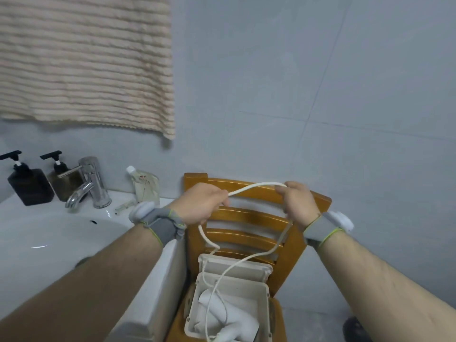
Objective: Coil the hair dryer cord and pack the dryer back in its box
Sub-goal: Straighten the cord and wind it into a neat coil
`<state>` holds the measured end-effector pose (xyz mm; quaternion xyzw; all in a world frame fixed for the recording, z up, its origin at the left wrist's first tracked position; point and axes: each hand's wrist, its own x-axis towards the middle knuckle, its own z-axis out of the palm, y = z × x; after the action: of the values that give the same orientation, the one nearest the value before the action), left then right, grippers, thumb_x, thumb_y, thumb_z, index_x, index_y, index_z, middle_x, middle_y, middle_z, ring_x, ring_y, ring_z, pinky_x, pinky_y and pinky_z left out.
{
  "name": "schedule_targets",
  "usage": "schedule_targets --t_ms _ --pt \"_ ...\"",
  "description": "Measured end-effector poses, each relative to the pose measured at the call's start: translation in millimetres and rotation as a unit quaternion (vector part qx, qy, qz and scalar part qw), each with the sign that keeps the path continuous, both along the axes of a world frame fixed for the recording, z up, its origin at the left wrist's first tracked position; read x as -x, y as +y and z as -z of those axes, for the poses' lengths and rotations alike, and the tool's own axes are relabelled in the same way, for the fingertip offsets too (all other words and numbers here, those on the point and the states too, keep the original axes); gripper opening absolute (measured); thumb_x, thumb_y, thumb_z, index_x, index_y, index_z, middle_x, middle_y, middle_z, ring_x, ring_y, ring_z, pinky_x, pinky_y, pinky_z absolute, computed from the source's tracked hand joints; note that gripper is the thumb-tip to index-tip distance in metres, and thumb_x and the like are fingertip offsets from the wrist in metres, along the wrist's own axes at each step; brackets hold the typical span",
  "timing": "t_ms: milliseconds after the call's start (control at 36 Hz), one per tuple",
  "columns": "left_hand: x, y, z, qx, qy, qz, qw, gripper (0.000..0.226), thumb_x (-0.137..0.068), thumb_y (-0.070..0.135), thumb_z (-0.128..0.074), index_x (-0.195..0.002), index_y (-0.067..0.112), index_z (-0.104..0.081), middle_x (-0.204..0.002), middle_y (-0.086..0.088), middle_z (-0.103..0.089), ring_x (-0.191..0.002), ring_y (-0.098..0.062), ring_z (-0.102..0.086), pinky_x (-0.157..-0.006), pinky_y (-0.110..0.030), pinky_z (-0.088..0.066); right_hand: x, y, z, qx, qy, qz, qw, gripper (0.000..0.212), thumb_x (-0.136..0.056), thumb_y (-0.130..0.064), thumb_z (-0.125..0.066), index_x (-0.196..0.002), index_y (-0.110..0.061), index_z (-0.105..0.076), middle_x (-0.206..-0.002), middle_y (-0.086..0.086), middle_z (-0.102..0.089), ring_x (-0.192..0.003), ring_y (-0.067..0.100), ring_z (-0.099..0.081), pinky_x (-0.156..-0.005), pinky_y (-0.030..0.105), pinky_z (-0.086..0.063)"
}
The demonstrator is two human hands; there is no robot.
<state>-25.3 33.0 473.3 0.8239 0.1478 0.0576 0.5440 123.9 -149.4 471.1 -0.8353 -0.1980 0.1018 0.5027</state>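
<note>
Forearms fill the bottom of the view, both wearing grey wrist straps, and they lead up to the action. Left hand (202, 204) is closed on the white cord (256, 186), pinching it between thumb and fingers; right hand (297, 206) is closed on the same cord further along, so a short arch of it hangs between the two. Both hands are up in front of the wooden chair (254, 191) back.

From the left hand the cord drops in a curve, from the right it trails down in a long loop, and both runs fall into the open box (265, 287) sitting on the chair seat, below the hands. Inside the box lies the white dryer (232, 325), already down among what looks like white wrapping.

That cord looks soft and floppy, light, a bit springy, likely to unwind if let go. Best bet: keep one hand as the anchor, gather even loops with the other, and grip the bundle at its middle. Left of the chair sits the sink (49, 230) with its tap (92, 183).
</note>
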Motion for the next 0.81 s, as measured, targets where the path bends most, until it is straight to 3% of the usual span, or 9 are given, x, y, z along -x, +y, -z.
schedule_targets --t_ms 56,139,250,389,500,611,694,806 --pt "-0.1 6.5 0.1 -0.087 -0.012 -0.037 0.995 0.034 -0.096 0.034 -0.043 -0.077 0.025 -0.07 -0.055 0.009 -0.048 -0.047 -0.007 -0.044 -0.048 -0.024 -0.035 -5.6 -5.6 0.2 0.06 -0.037 0.001 0.997 0.031 -0.089 -0.023 -0.058 -0.06 -0.021 -0.046 -0.058 -0.002 -0.046 -0.067 0.025 -0.051 -0.065 0.035 -0.04" --pt "-7.6 -3.9 -4.6 -0.161 -0.011 -0.012 0.987 0.033 -0.095 0.034 -0.044 -0.076 0.029 -0.071 -0.066 0.005 -0.061 -0.058 -0.01 -0.051 -0.057 -0.026 -0.038 7.7 1.5 -1.6 0.185 -0.123 -0.057 0.973 0.027 -0.086 -0.029 -0.057 -0.061 -0.019 -0.051 -0.059 -0.001 -0.055 -0.068 0.028 -0.059 -0.059 0.029 -0.04" --pt "-21.1 -25.7 -12.6 -0.205 -0.017 0.028 0.978 0.034 -0.091 0.037 -0.046 -0.068 0.026 -0.069 -0.053 0.008 -0.049 -0.048 -0.011 -0.041 -0.052 -0.028 -0.033 39.9 24.4 -2.7 0.207 -0.208 -0.122 0.948 0.03 -0.08 -0.042 -0.052 -0.059 -0.02 -0.051 -0.06 -0.002 -0.057 -0.068 0.027 -0.059 -0.054 0.029 -0.036" --pt "-9.1 -9.9 -7.9 -0.004 -0.043 0.039 0.998 0.033 -0.094 0.039 -0.044 -0.079 0.023 -0.069 -0.046 0.013 -0.041 -0.043 -0.009 -0.039 -0.045 -0.023 -0.043 23.3 10.7 -13.6 0.09 -0.102 -0.063 0.989 0.028 -0.083 -0.028 -0.058 -0.059 -0.015 -0.054 -0.049 -0.004 -0.047 -0.056 0.022 -0.049 -0.058 0.035 -0.037" --pt "-4.5 -4.9 -2.0 -0.05 -0.059 0.002 0.997 0.034 -0.095 0.034 -0.043 -0.076 0.026 -0.07 -0.053 0.008 -0.043 -0.047 -0.01 -0.039 -0.051 -0.023 -0.039 6.2 1.7 -10.9 0.088 -0.093 -0.023 0.991 0.033 -0.086 -0.025 -0.058 -0.056 -0.017 -0.045 -0.051 -0.001 -0.043 -0.055 0.023 -0.046 -0.058 0.034 -0.033" --pt "-15.3 -23.5 -12.8 -0.139 -0.061 0.007 0.988 0.033 -0.093 0.035 -0.045 -0.069 0.031 -0.067 -0.058 0.005 -0.05 -0.053 -0.014 -0.043 -0.055 -0.028 -0.035 17.0 13.7 -10.2 0.215 -0.219 -0.042 0.951 0.023 -0.083 -0.036 -0.047 -0.068 -0.019 -0.05 -0.069 0.005 -0.061 -0.074 0.032 -0.06 -0.06 0.031 -0.04" --pt "-23.5 -38.6 -20.3 -0.198 -0.052 0.033 0.978 0.038 -0.094 0.036 -0.044 -0.061 0.025 -0.06 -0.054 0.007 -0.047 -0.052 -0.013 -0.042 -0.054 -0.029 -0.032 32.1 25.8 -8.0 0.211 -0.245 -0.075 0.943 0.022 -0.068 -0.043 -0.042 -0.067 -0.023 -0.051 -0.071 0.005 -0.064 -0.074 0.031 -0.061 -0.06 0.03 -0.04" --pt "-14.9 -22.9 -16.5 -0.02 -0.058 0.03 0.998 0.036 -0.093 0.04 -0.045 -0.072 0.022 -0.067 -0.045 0.013 -0.041 -0.04 -0.009 -0.037 -0.043 -0.023 -0.032 15.3 12.2 -9.9 0.089 -0.127 -0.037 0.987 0.039 -0.091 -0.043 -0.045 -0.061 -0.021 -0.059 -0.053 -0.006 -0.054 -0.061 0.024 -0.057 -0.055 0.03 -0.035"
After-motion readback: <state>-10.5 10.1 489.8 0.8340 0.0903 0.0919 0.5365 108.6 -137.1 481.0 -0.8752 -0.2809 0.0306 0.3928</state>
